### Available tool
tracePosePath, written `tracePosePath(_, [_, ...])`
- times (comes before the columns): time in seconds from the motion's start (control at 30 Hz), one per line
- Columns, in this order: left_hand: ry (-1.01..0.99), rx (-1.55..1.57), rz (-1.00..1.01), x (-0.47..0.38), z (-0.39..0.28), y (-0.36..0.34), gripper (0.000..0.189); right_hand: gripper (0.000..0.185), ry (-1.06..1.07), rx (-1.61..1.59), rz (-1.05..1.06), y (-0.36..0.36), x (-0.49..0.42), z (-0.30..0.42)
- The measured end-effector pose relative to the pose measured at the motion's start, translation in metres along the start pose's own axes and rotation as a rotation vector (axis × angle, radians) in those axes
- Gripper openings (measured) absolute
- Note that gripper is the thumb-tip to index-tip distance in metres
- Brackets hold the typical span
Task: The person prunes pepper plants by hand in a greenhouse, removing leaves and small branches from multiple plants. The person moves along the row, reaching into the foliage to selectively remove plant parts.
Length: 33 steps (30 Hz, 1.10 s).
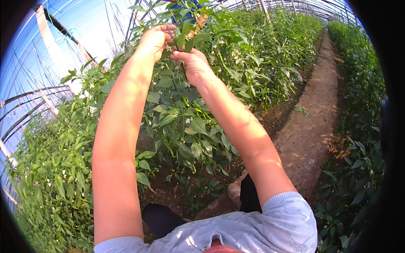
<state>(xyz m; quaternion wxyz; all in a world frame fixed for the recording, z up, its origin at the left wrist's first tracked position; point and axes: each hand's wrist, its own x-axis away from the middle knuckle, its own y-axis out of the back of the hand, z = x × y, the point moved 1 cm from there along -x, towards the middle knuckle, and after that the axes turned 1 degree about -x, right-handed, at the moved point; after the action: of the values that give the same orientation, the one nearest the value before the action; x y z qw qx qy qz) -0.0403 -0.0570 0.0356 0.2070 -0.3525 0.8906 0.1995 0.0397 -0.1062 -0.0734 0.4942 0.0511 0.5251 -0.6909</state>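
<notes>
Both my arms stretch forward to the top of a tall chili pepper plant with white flowers and slender green peppers. A thin dark cord slants down from above into the leaves between my hands. My left hand has its fingers curled at the cord, a little above the other hand. Lower and to the right, my right hand pinches the cord between thumb and forefinger, close among the upper leaves. Whether a stem is also in that pinch is hidden.
A person in blue stands partly hidden behind the plants. A bare dirt path runs along the right, with another pepper row beyond it. Posts, hanging strings and greenhouse film rise at left. My shoe rests on soil.
</notes>
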Motion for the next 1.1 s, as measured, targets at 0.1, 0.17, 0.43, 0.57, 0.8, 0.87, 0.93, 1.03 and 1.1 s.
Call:
tracePosePath(0.1, [0.032, 0.05, 0.036, 0.0, -0.004, -0.007, 0.027, 0.021, -0.011, -0.011, -0.031, 0.002, 0.0, 0.003])
tracePosePath(0.17, [0.021, 0.096, 0.0, 0.0, -0.006, -0.009, 0.024, 0.022, 0.044, -0.069, -0.025, 0.003, 0.001, 0.005])
tracePosePath(0.43, [0.01, -0.002, -0.033, 0.011, -0.011, 0.0, 0.017, 0.024, 0.037, -0.091, -0.024, 0.002, 0.01, 0.009])
tracePosePath(0.57, [-0.033, -0.053, -0.054, 0.015, -0.024, 0.006, 0.018, 0.021, -0.103, -0.017, -0.009, -0.005, 0.012, 0.006])
tracePosePath(0.8, [0.041, -0.055, -0.161, 0.018, -0.02, 0.02, 0.018, 0.021, -0.068, -0.034, 0.052, -0.011, 0.016, -0.001])
tracePosePath(0.87, [0.056, -0.015, -0.134, 0.019, -0.016, 0.023, 0.02, 0.022, -0.058, -0.056, 0.119, -0.012, 0.016, -0.001])
tracePosePath(0.93, [0.081, 0.052, -0.101, 0.021, -0.014, 0.026, 0.023, 0.024, -0.022, -0.055, 0.146, -0.013, 0.016, 0.0])
tracePosePath(1.03, [0.002, 0.193, -0.084, 0.026, -0.016, 0.03, 0.025, 0.028, 0.034, -0.025, 0.169, -0.016, 0.015, 0.001])
tracePosePath(1.1, [0.016, 0.291, -0.117, 0.031, -0.016, 0.032, 0.03, 0.03, 0.033, -0.004, 0.233, -0.018, 0.015, 0.001])
